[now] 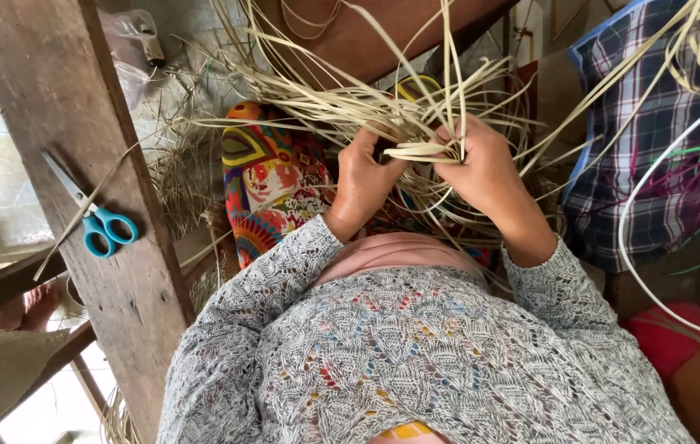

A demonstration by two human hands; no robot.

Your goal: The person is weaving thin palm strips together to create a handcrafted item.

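My left hand [364, 182] and my right hand [484, 168] are raised close together in front of me, both gripping a bundle of pale, flat straw strips [350, 103]. The strips fan out to the left, upward and to the right from between my fingers. My fingers pinch the crossing strands [420, 150] where the two hands meet. Grey knitted sleeves cover both forearms. Below the hands lies a brightly patterned cloth [272, 177] over my lap.
A wide wooden beam [78, 156] runs down the left side with blue-handled scissors [91, 215] lying on it. A checked plastic bag [662, 131] holding coloured strands and a white cord stands at right. Loose straw litters the floor.
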